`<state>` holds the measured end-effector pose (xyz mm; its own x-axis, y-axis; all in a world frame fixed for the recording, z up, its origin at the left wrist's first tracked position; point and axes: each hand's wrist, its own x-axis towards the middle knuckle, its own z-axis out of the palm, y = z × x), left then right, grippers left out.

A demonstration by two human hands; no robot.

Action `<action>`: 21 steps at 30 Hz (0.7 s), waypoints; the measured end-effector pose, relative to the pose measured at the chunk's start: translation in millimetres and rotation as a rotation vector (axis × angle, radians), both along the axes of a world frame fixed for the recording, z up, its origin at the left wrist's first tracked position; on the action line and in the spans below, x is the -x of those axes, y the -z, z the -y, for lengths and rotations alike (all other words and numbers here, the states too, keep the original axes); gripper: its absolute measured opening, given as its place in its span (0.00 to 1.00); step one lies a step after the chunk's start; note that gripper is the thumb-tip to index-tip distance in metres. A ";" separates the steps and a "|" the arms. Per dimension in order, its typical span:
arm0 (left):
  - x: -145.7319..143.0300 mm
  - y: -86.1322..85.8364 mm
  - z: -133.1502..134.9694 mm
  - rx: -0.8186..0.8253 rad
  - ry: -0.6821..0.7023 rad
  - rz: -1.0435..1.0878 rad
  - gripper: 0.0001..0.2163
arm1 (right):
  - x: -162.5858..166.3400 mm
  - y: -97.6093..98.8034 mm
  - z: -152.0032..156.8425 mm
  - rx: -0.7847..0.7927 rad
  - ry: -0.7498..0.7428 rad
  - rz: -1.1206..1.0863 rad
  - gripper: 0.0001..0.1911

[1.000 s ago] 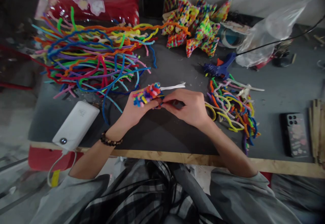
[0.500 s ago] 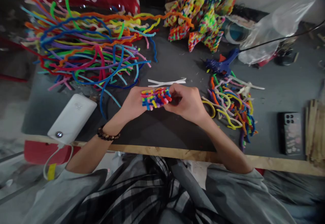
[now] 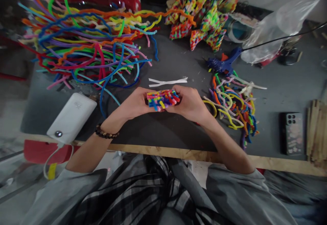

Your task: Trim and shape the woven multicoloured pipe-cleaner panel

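Between my two hands, above the dark table, is a woven piece of multicoloured pipe cleaners [image 3: 162, 99]. My left hand [image 3: 136, 103] grips its left end, fingers closed around it. On the right end my right hand [image 3: 190, 103] is closed too, thumb and fingers pressing the piece. Its underside is hidden from me. Just beyond it, two thin white strips [image 3: 167, 82] lie crossed on the table. Short cut pipe cleaners [image 3: 232, 106] are heaped to the right of my right hand, below a blue glue gun [image 3: 224, 63].
Long pipe cleaners [image 3: 87, 48] spread over the left. A white power bank [image 3: 73, 117] lies near the front left edge. Woven colourful shapes [image 3: 199, 17] sit at the back, beside a tape roll [image 3: 238, 31] and plastic bag [image 3: 278, 27]. A phone [image 3: 293, 133] and wooden sticks [image 3: 316, 133] are right.
The woven piece has shifted slightly to the right. My left hand has followed it, and my right hand's fingers have closed in more around its right end.
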<state>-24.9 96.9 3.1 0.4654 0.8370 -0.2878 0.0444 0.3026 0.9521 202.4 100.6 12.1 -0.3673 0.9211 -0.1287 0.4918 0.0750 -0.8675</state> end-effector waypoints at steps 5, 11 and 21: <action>0.9 9.8 0.6 0.070 -0.060 0.069 0.15 | -6.6 -4.7 -3.7 -0.061 -0.078 -0.062 0.17; 0.2 3.5 -3.2 0.215 -0.095 0.171 0.13 | -19.3 -13.4 -8.3 -0.375 -0.339 0.037 0.07; -2.2 6.9 -2.6 0.134 -0.153 0.154 0.12 | -13.2 1.1 -1.8 -0.711 -0.269 0.086 0.06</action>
<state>-22.7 99.4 -3.8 0.3831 0.8604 -0.3360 -0.1543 0.4183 0.8951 215.6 102.4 11.1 -0.6059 0.6732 0.4239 0.4414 0.7278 -0.5249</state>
